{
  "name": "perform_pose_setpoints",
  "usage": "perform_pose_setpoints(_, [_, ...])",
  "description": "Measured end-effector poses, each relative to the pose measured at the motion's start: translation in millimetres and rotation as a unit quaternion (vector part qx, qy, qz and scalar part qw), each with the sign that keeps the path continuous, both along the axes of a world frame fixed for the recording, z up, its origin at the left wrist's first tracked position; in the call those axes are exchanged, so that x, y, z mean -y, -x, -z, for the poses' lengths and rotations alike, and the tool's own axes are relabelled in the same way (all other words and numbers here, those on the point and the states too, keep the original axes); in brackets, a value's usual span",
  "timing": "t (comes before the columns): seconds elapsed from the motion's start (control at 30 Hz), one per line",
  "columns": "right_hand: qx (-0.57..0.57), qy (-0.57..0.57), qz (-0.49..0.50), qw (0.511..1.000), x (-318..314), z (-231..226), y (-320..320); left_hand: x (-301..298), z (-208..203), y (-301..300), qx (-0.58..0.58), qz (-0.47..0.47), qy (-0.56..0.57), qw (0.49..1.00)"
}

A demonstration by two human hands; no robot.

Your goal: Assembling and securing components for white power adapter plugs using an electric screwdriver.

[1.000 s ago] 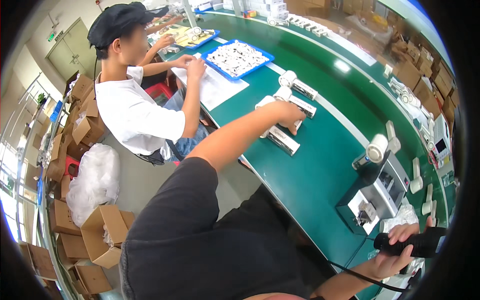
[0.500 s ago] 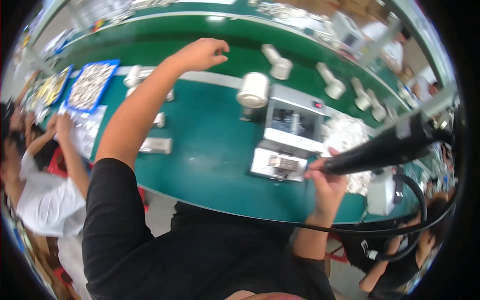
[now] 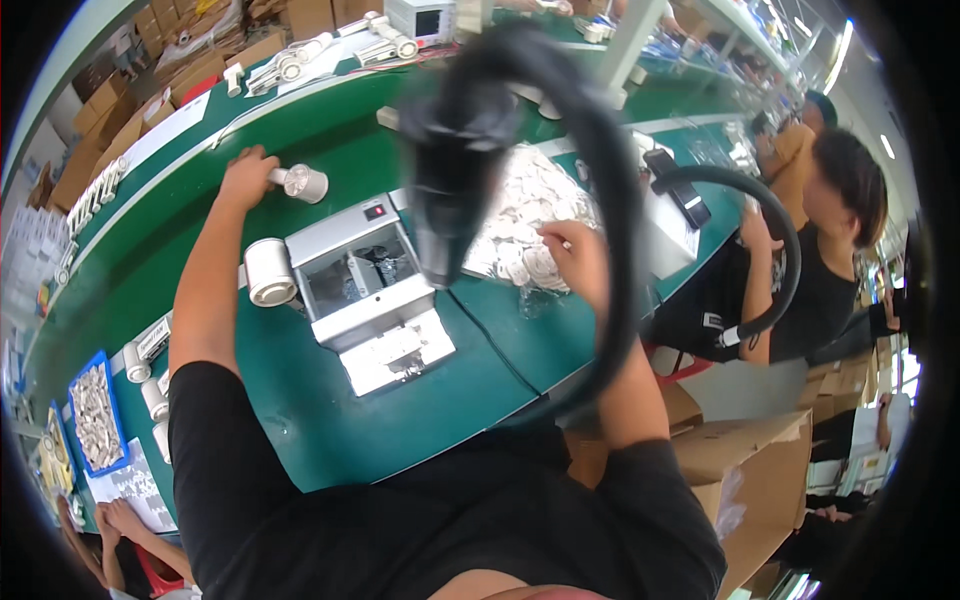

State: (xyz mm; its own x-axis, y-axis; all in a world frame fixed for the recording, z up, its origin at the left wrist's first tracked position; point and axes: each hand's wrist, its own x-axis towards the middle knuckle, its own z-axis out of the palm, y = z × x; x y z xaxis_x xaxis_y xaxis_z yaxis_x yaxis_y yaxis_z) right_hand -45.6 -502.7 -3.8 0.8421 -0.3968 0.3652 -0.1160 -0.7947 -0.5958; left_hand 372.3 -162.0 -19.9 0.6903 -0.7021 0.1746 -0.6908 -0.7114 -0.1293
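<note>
My left hand (image 3: 249,178) is closed round the handle end of a white hair-dryer-shaped housing (image 3: 307,184) on the far side of the bench. My right hand (image 3: 580,258) is over the near right edge of a pile of small flat white plastic parts (image 3: 522,208), thumb and fingers drawn together; anything between them is too small to make out. Between my arms stands a silver box-shaped machine (image 3: 362,270) with a clear window, a small red display and a bright metal plate (image 3: 398,352) in front. Another white round-headed housing (image 3: 268,272) sits at its left side.
A thick black tool with a black hose (image 3: 455,150) hangs blurred before the pile. A white device (image 3: 668,235) stands right of it. At left are more white housings (image 3: 155,398) and a blue tray (image 3: 123,440) of small parts. Co-workers sit on both sides; cardboard boxes (image 3: 770,480) stand lower right.
The view has swung to the right. My left hand, empty before, now grips a white housing's handle. My right hand has left the machine's front plate and is at the pile of white parts.
</note>
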Motion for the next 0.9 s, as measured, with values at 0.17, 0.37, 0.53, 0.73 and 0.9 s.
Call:
perform_pose_setpoints(0.17, [-0.168, 0.203, -0.083, 0.961, 11.1, 15.4, -37.8, -54.2, -36.5, 37.6, -0.058, 0.076, 0.195, 0.976])
perform_pose_setpoints(0.37, [-0.059, 0.298, -0.066, 0.950, 17.0, 39.4, -61.9, -74.3, -121.5, 172.4, -0.101, -0.040, 0.475, 0.873])
perform_pose_setpoints(0.53, [0.194, 0.138, 0.018, 0.971, 10.3, 28.3, -30.2, -100.2, -97.1, 287.2, -0.088, 0.112, 0.714, 0.685])
perform_pose_setpoints(0.73, [0.174, -0.525, -0.180, 0.813, -108.1, -42.6, 45.3, -53.1, -37.3, 421.5, -0.251, 0.136, 0.651, 0.703])
perform_pose_setpoints(0.9, [-0.035, -0.523, -0.366, 0.769, -179.2, -48.2, 34.5, -28.2, -9.5, 448.6, -0.330, 0.067, 0.582, 0.740])
